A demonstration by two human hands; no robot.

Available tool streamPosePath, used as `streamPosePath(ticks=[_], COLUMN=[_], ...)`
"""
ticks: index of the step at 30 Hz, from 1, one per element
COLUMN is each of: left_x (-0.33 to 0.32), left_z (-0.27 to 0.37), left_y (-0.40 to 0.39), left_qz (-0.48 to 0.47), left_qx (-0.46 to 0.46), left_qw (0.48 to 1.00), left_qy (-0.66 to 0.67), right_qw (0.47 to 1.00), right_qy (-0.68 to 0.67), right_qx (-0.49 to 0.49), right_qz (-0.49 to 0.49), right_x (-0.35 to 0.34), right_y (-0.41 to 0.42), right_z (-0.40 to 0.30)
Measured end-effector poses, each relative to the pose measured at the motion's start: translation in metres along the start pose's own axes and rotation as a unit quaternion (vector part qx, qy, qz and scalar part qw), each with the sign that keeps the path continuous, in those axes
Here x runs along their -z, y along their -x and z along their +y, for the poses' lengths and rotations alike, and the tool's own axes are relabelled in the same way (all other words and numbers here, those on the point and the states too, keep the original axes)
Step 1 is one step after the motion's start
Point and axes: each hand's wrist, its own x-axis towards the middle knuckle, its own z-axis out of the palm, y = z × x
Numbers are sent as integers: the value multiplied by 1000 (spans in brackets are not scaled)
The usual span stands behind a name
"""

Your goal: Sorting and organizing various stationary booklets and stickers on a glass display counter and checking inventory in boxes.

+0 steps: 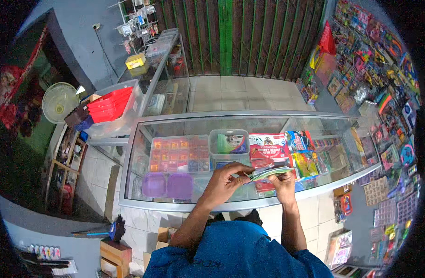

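Above the glass-topped display case [198, 207], both my hands hold a thin stack of small booklets or cards [271, 171], seen nearly edge-on. My left hand [230, 179] pinches its left end between thumb and fingers. At the right end, my right hand [283, 180] grips it. Behind the stack lie red-and-white booklets [268, 144]. Left of them is a clear plastic container [229, 142] with a green booklet inside. Colourful packets [304, 163] sit to the right. Whether these goods lie on or under the glass, I cannot tell.
A compartment box [179, 153] and purple containers [167, 186] are at the case's left part. A clear bin with red baskets [110, 104] stands back left, near a second glass case [167, 69]. Toys hang on the right wall [368, 69]; a cardboard box [163, 236] is below left.
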Motion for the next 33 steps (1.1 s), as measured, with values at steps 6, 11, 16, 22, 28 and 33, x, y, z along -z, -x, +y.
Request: streamPosePath(ticks=[6, 11, 16, 22, 28, 33], left_x=[-6, -13, -8, 2, 9, 12], left_z=[-22, -16, 17, 11, 29, 50], left_y=[0, 1, -4, -8, -16, -24], left_qz=[-3, 40, 19, 18, 6, -29], left_qx=[1, 43, -24, -71, -137, -121], left_qw=[1000, 998, 981, 969, 942, 938], left_qy=[18, -29, -193, -237, -306, -323], right_qw=[1000, 1000, 1000, 999, 1000, 998], right_qy=[-5, -14, -7, 41, 21, 55], right_qx=[0, -18, 17, 30, 16, 10], right_qz=[-17, -12, -10, -5, 0, 0], right_x=[0, -3, -2, -8, -7, -5], right_y=[-1, 0, 0, 2, 2, 2], right_z=[4, -2, 5, -2, 0, 4])
